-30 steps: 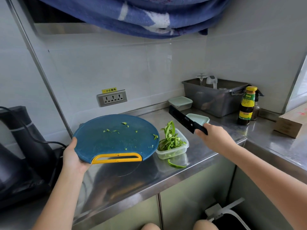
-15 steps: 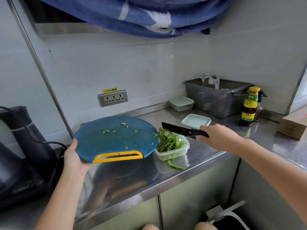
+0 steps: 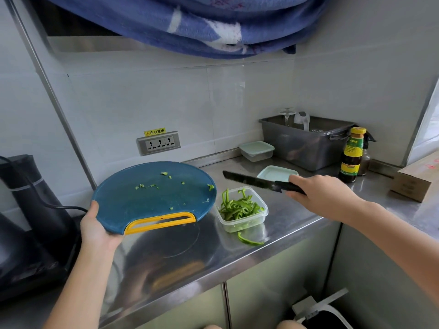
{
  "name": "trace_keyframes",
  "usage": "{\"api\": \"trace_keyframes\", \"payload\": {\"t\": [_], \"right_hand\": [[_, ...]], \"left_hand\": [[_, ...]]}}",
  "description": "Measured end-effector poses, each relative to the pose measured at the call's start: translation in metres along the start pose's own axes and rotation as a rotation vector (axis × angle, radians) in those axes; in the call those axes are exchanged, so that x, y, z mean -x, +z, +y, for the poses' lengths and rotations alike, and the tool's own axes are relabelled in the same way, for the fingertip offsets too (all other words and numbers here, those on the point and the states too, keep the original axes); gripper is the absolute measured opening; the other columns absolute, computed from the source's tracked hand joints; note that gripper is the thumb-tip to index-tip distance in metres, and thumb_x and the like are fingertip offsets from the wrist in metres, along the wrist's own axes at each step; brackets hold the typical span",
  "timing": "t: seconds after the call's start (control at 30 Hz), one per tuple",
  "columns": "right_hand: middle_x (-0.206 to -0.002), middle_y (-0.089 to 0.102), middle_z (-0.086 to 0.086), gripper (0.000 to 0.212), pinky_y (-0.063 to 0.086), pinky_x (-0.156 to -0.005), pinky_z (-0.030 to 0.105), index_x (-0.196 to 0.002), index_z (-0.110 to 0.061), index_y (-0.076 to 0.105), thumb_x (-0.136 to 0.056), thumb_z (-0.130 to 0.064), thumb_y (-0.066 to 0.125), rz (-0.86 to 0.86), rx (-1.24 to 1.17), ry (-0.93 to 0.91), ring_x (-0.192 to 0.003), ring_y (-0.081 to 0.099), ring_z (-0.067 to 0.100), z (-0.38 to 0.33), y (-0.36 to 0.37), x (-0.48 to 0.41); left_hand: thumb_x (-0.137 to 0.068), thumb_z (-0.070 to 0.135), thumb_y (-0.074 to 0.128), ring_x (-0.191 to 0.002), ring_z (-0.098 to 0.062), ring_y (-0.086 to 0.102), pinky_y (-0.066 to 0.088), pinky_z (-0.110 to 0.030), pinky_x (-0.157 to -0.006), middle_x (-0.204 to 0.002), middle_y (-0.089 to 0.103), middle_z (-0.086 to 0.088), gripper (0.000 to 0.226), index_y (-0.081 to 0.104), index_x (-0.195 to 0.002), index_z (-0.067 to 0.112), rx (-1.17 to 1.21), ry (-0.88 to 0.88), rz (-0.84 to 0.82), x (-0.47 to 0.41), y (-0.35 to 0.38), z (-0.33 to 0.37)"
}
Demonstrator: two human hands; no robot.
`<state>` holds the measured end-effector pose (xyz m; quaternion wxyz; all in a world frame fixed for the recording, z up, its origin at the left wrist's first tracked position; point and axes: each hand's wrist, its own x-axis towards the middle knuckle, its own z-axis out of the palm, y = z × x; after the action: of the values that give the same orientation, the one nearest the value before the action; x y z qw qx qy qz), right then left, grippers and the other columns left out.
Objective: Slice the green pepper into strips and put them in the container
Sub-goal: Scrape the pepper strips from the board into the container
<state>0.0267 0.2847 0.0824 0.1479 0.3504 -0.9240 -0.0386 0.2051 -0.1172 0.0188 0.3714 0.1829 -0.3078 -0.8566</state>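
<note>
Now the strips are boxed, and one stray is left out.
The black-bladed knife [image 3: 251,181], gripped by its handle in the right hand [image 3: 318,193], has been lowered from a raised slant to near level above the clear square plastic container [image 3: 247,223], where the green pepper strips [image 3: 237,207] are piled. The round blue plastic cutting board [image 3: 147,200] is still held tilted by its rim in the left hand [image 3: 95,230], with only scraps left on it. One curved strip [image 3: 249,241] lies on the stainless steel counter [image 3: 297,217] just beside the container and near the front edge, so the task is judged nearly done. Bare steel is seen under the board.
</note>
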Motion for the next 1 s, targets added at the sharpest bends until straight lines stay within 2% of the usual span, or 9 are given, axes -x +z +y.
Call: {"api": "trace_keyframes", "payload": {"t": [0.17,0.27,0.37,0.47,0.57,0.7,0.77,0.87,1.0], "right_hand": [[-0.095,0.065,0.003,0.033,0.042,-0.059,0.031,-0.127,-0.026,0.040,-0.100,-0.043,0.035,-0.014,-0.013,0.023,-0.079,0.062,0.028,-0.001,-0.003,-0.016],[-0.081,0.056,-0.001,0.030,0.041,-0.055,0.031,-0.126,-0.027,0.041,-0.100,-0.039,0.035,-0.040,0.072,0.014,-0.067,0.051,0.024,-0.002,0.001,-0.021],[-0.066,0.040,-0.007,0.028,0.038,-0.053,0.029,-0.126,-0.029,0.042,-0.100,-0.038,0.035,-0.064,0.135,0.010,-0.065,0.049,0.021,0.001,0.001,-0.017],[-0.063,0.037,-0.007,0.028,0.037,-0.051,0.028,-0.126,-0.029,0.041,-0.100,-0.038,0.035,-0.084,0.165,0.013,-0.063,0.049,0.021,0.005,-0.002,-0.013],[-0.067,0.046,-0.005,0.026,0.038,-0.052,0.030,-0.123,-0.028,0.042,-0.100,-0.037,0.034,-0.064,0.162,0.025,-0.064,0.050,0.023,0.003,-0.001,-0.011],[-0.091,0.065,0.004,0.025,0.039,-0.057,0.031,-0.121,-0.025,0.041,-0.100,-0.036,0.035,-0.014,0.128,0.012,-0.077,0.061,0.030,-0.007,0.006,-0.016],[-0.093,0.066,0.004,0.025,0.038,-0.057,0.031,-0.121,-0.025,0.042,-0.100,-0.035,0.035,-0.027,0.122,-0.011,-0.079,0.062,0.031,-0.013,0.010,-0.019],[-0.080,0.056,0.000,0.022,0.036,-0.055,0.030,-0.119,-0.026,0.044,-0.100,-0.032,0.035,-0.056,0.121,-0.044,-0.068,0.053,0.029,-0.018,0.013,-0.020],[-0.075,0.048,-0.002,0.019,0.035,-0.054,0.030,-0.117,-0.028,0.044,-0.100,-0.032,0.035,-0.079,0.138,-0.094,-0.063,0.046,0.025,-0.020,0.016,-0.014]], "left_hand": [[-0.099,0.041,0.034,-0.098,-0.020,0.067,0.059,-0.036,-0.068,-0.103,0.073,0.004,0.036,0.060,-0.120,0.025,-0.018,0.008,0.005,-0.003,0.009,0.010],[-0.099,0.041,0.036,-0.096,-0.022,0.068,0.059,-0.039,-0.068,-0.104,0.073,0.003,0.036,0.060,-0.121,0.025,-0.041,0.000,0.003,-0.003,0.014,0.009],[-0.099,0.042,0.036,-0.096,-0.023,0.067,0.059,-0.041,-0.070,-0.104,0.073,0.002,0.037,0.061,-0.119,0.025,-0.064,-0.006,-0.004,-0.005,0.013,0.005],[-0.099,0.041,0.037,-0.101,-0.024,0.066,0.058,-0.042,-0.074,-0.108,0.072,0.001,0.036,0.062,-0.118,0.025,-0.076,-0.019,-0.007,-0.007,0.012,0.000],[-0.099,0.040,0.036,-0.095,-0.022,0.067,0.059,-0.039,-0.069,-0.099,0.074,0.002,0.035,0.062,-0.114,0.025,-0.069,-0.027,-0.004,-0.005,0.014,-0.007],[-0.100,0.039,0.033,-0.089,-0.019,0.067,0.059,-0.033,-0.061,-0.088,0.075,0.005,0.033,0.061,-0.110,0.024,-0.013,0.008,0.023,-0.002,0.015,-0.010],[-0.100,0.040,0.032,-0.094,-0.020,0.066,0.059,-0.035,-0.067,-0.094,0.074,0.004,0.036,0.060,-0.116,0.024,0.000,0.033,0.042,-0.004,0.013,-0.008],[-0.099,0.042,0.032,-0.104,-0.024,0.064,0.053,-0.042,-0.080,-0.113,0.068,0.000,0.039,0.056,-0.124,0.024,0.014,0.060,0.059,-0.003,0.010,-0.003],[-0.099,0.041,0.033,-0.106,-0.025,0.063,0.050,-0.044,-0.082,-0.117,0.065,-0.002,0.038,0.057,-0.122,0.023,0.039,0.086,0.060,-0.001,0.008,0.002]]}}
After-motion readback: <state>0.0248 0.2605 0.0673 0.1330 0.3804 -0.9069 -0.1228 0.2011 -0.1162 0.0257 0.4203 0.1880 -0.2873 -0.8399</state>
